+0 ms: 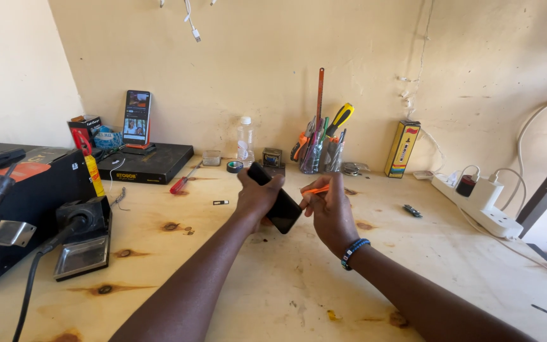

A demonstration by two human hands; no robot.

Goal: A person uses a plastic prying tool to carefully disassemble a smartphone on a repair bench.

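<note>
My left hand (256, 197) grips a black smartphone (284, 212), held tilted above the middle of the wooden workbench (242, 278). My right hand (330, 212), with a blue beaded bracelet at the wrist, pinches a thin orange tool (314, 190) whose tip points at the phone's edge. Both hands are raised off the bench and close together.
A soldering station and black boxes (26, 209) sit at left, with a second phone (137, 117) on a stand. At the back are a red screwdriver (182, 182), a clear bottle (245, 140), a cup of tools (321, 152) and a yellow box (402, 149). A white power strip (479, 202) lies at right.
</note>
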